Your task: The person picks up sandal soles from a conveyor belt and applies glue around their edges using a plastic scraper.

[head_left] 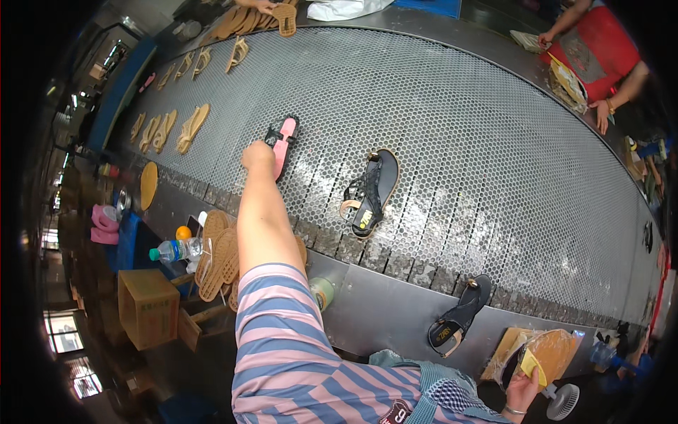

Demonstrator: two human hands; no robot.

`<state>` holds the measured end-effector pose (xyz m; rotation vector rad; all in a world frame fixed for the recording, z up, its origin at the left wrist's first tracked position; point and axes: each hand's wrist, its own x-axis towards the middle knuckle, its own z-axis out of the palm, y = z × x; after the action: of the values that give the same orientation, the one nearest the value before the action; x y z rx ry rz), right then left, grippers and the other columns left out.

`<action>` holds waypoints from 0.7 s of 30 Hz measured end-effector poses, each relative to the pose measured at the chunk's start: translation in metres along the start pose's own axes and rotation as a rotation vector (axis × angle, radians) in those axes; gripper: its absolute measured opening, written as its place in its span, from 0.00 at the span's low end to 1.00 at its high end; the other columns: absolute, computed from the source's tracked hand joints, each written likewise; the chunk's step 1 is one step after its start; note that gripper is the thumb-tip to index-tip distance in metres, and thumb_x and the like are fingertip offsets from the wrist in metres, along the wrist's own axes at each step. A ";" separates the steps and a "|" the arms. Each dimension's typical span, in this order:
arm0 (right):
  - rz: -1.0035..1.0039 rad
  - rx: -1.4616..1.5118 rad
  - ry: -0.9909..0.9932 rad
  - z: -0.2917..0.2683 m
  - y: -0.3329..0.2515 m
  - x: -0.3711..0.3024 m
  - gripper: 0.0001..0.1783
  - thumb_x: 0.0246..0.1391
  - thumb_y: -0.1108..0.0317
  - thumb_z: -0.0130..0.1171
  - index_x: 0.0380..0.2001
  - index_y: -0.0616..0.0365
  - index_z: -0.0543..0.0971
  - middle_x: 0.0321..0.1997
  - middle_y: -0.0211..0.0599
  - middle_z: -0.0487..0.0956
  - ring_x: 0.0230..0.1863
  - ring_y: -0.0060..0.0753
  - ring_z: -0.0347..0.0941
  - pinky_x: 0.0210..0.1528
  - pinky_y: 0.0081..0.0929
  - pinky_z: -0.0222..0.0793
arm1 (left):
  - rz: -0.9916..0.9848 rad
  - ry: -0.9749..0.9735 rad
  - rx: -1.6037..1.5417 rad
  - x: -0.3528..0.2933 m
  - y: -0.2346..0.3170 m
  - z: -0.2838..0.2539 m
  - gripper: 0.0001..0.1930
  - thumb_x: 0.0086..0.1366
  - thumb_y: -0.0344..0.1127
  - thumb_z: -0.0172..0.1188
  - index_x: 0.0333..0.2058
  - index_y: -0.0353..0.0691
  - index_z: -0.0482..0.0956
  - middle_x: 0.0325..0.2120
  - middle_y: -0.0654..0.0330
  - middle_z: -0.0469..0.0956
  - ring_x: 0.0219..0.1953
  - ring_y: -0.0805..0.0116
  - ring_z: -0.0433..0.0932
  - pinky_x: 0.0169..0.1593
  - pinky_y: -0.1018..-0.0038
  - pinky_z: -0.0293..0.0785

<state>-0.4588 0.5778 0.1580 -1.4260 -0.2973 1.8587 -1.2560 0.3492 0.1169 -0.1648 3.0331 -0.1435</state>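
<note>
My left hand point(258, 156) is stretched out over the perforated metal conveyor point(438, 120). Its fingers are closed at the side of a black sandal point(273, 136) with a pink foot-shaped insert point(284, 147) on it; the fingertips are partly hidden. Low at the right, my right hand point(521, 393) pinches a flat yellow piece point(531, 364) beside a tan board point(554, 353) in crumpled clear wrap. Between my hands, a black sandal with braided straps point(381, 180) lies on the conveyor, and another black sandal point(462, 318) rests across the near metal ledge.
Tan sandals point(192, 128) stand in two rows at the far left. Tan soles point(219, 258), a bottle point(176, 249) and a carton point(148, 307) sit left of my arm. Across the conveyor, a co-worker's hands point(602, 113) work by a red surface point(611, 42); another hand point(266, 6) touches soles.
</note>
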 end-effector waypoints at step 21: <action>-0.081 0.204 -0.217 -0.065 -0.025 -0.015 0.18 0.59 0.64 0.45 0.53 0.52 0.66 0.39 0.32 0.74 0.24 0.22 0.65 0.24 0.18 0.64 | 0.700 0.188 -1.165 -0.274 0.181 -0.034 0.13 0.54 0.25 0.44 0.38 0.32 0.74 0.38 0.45 0.74 0.43 0.49 0.72 0.47 0.65 0.68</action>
<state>-0.3884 0.5681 0.1613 -1.0628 -0.2590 1.9198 -1.0076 0.5621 0.1587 0.8405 2.6758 1.6710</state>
